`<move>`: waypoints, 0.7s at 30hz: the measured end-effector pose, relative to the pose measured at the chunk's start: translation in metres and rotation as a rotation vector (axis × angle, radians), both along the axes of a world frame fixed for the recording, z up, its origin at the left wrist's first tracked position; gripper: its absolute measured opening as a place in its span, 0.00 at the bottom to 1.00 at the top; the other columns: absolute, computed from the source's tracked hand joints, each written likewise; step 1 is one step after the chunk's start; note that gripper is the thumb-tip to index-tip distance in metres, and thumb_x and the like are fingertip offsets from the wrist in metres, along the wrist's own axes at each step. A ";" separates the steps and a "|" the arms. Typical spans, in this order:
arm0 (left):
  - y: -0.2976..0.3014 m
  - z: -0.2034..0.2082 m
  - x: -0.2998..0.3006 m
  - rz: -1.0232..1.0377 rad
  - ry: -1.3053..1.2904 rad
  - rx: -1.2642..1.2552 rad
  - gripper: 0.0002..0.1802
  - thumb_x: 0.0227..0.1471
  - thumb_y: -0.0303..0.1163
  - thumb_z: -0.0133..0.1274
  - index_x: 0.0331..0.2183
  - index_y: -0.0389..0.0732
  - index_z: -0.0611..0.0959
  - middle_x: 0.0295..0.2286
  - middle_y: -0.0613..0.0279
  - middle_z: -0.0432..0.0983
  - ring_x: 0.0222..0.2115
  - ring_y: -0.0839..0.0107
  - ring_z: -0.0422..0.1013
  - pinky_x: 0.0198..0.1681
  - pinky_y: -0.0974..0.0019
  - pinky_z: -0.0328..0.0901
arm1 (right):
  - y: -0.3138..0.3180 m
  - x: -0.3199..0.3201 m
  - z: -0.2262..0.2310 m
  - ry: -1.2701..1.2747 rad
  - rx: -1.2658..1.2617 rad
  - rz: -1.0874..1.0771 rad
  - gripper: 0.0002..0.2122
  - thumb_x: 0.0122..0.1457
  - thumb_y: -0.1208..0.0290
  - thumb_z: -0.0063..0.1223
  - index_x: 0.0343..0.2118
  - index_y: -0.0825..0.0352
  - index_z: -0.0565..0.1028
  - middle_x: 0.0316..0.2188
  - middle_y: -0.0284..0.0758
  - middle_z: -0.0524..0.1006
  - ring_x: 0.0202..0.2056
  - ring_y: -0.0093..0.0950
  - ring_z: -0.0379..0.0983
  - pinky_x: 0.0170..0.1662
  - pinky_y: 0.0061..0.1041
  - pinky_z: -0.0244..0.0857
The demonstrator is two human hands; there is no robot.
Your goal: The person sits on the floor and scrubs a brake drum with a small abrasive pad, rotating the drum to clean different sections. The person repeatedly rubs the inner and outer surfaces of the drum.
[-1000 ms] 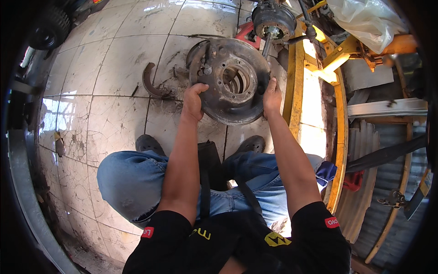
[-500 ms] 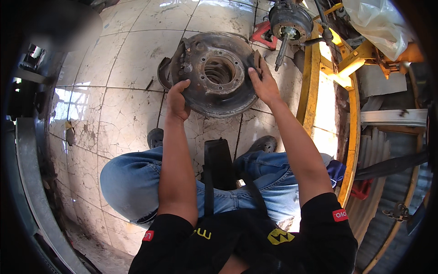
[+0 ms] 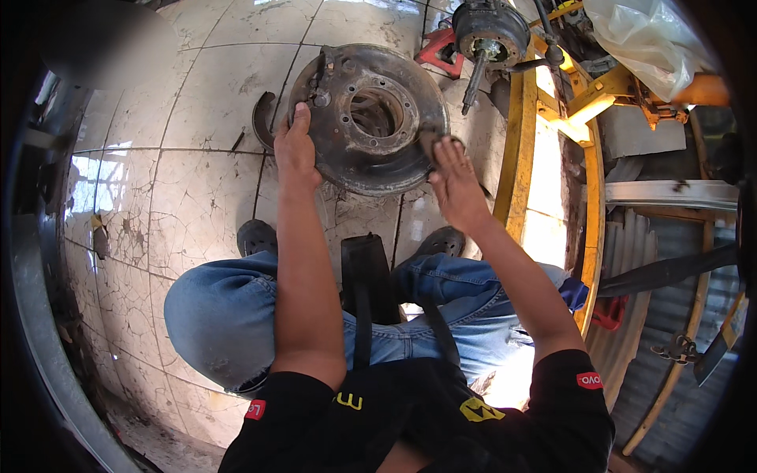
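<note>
A big round brake backing plate (image 3: 335, 146), dark and worn, is tilted up above the floor in front of me. Bolt holes ring its wide central opening, through which more round metal shows. My left hand (image 3: 297, 150) grips its left rim, thumb on the front face. At the lower right of the plate, my right hand (image 3: 459, 185) has its fingers stretched over a small flat brown piece (image 3: 430, 146), pressed against the face near the rim. Motion blurs that piece, so its kind is unclear. A dark curved strip (image 3: 262, 118) shows just left of the plate.
Beyond the plate, a drum-shaped hub with a shaft (image 3: 490, 39) stands by a red stand (image 3: 438, 54). A yellow metal frame (image 3: 516, 150) runs along my right. Clear plastic sheeting (image 3: 650, 39) hangs at the far right. Cracked pale tiles (image 3: 201, 189) cover the floor.
My right hand has gone from gripping the plate's right rim to lying over its lower right face with the brown piece. The left hand keeps its hold, and the plate has turned slightly.
</note>
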State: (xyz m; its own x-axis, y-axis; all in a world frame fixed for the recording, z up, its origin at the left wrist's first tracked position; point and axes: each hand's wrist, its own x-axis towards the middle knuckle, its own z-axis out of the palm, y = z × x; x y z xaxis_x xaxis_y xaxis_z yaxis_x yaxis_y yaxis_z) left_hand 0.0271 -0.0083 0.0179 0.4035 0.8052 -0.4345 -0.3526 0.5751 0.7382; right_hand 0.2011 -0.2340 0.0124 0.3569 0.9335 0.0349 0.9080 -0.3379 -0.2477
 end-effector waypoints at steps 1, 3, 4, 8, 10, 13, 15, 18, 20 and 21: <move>0.002 -0.006 0.001 0.007 0.033 0.021 0.35 0.60 0.46 0.53 0.61 0.36 0.63 0.52 0.52 0.69 0.48 0.59 0.71 0.47 0.55 0.71 | 0.001 0.004 -0.004 -0.016 -0.013 -0.057 0.30 0.68 0.52 0.36 0.66 0.69 0.54 0.68 0.47 0.51 0.69 0.47 0.42 0.69 0.43 0.37; 0.005 -0.016 0.004 0.033 0.101 0.067 0.36 0.59 0.46 0.53 0.60 0.36 0.63 0.52 0.52 0.69 0.49 0.60 0.71 0.47 0.55 0.71 | 0.005 -0.030 0.000 -0.073 -0.082 0.121 0.34 0.67 0.48 0.36 0.66 0.70 0.52 0.69 0.46 0.48 0.69 0.45 0.40 0.70 0.43 0.35; 0.003 -0.015 0.004 0.039 0.092 0.052 0.35 0.60 0.46 0.53 0.60 0.36 0.64 0.52 0.52 0.69 0.49 0.60 0.71 0.47 0.55 0.71 | 0.003 -0.051 0.005 -0.102 -0.121 0.205 0.35 0.66 0.46 0.36 0.67 0.70 0.51 0.69 0.46 0.47 0.70 0.45 0.39 0.70 0.42 0.34; 0.000 -0.009 0.005 0.062 0.090 0.011 0.32 0.61 0.45 0.51 0.59 0.37 0.65 0.52 0.53 0.70 0.48 0.60 0.71 0.47 0.55 0.71 | 0.004 -0.042 0.008 -0.071 -0.212 0.190 0.41 0.64 0.40 0.33 0.67 0.72 0.47 0.69 0.48 0.43 0.70 0.43 0.35 0.70 0.43 0.31; -0.003 -0.006 0.007 0.063 0.095 0.014 0.31 0.61 0.45 0.50 0.59 0.37 0.66 0.51 0.54 0.71 0.47 0.60 0.72 0.46 0.55 0.72 | -0.001 -0.032 -0.005 -0.093 -0.118 0.025 0.41 0.64 0.39 0.33 0.68 0.72 0.46 0.70 0.47 0.43 0.71 0.43 0.34 0.71 0.43 0.30; -0.007 0.004 0.008 0.046 0.065 0.021 0.30 0.62 0.44 0.50 0.58 0.38 0.67 0.51 0.55 0.71 0.47 0.60 0.72 0.46 0.55 0.72 | -0.002 -0.074 0.005 -0.033 -0.065 0.243 0.42 0.63 0.39 0.34 0.67 0.72 0.46 0.70 0.47 0.43 0.70 0.43 0.34 0.70 0.44 0.30; -0.003 0.003 0.002 0.025 0.005 -0.019 0.29 0.62 0.44 0.49 0.58 0.38 0.68 0.50 0.56 0.72 0.46 0.60 0.73 0.46 0.55 0.72 | -0.002 -0.071 0.007 -0.076 -0.153 0.357 0.42 0.63 0.40 0.34 0.67 0.73 0.47 0.69 0.50 0.44 0.70 0.45 0.35 0.70 0.44 0.29; -0.001 -0.014 0.009 0.088 0.122 0.035 0.27 0.63 0.44 0.49 0.57 0.38 0.69 0.50 0.56 0.72 0.46 0.60 0.73 0.46 0.54 0.72 | 0.004 -0.052 -0.001 -0.074 -0.074 0.169 0.41 0.63 0.38 0.33 0.67 0.71 0.49 0.68 0.50 0.46 0.70 0.44 0.37 0.70 0.44 0.29; -0.004 -0.015 0.014 0.098 0.134 0.041 0.27 0.63 0.44 0.49 0.56 0.38 0.69 0.49 0.56 0.73 0.46 0.60 0.73 0.46 0.54 0.72 | 0.005 -0.045 -0.005 -0.066 -0.004 0.012 0.41 0.63 0.36 0.32 0.67 0.70 0.50 0.69 0.48 0.47 0.70 0.42 0.37 0.71 0.43 0.29; -0.006 -0.012 0.017 0.106 0.138 0.044 0.26 0.63 0.44 0.48 0.56 0.38 0.70 0.49 0.56 0.73 0.46 0.60 0.73 0.46 0.54 0.71 | 0.005 -0.061 -0.006 -0.135 -0.028 0.042 0.42 0.62 0.35 0.29 0.67 0.69 0.51 0.69 0.47 0.47 0.70 0.42 0.38 0.71 0.43 0.29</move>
State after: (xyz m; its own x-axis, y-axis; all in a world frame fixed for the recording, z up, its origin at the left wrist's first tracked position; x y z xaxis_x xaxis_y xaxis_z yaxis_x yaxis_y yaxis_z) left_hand 0.0441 -0.0141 0.0060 0.2545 0.8597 -0.4428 -0.3034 0.5058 0.8076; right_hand 0.1403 -0.2291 0.0062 0.3113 0.9488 0.0535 0.9460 -0.3040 -0.1129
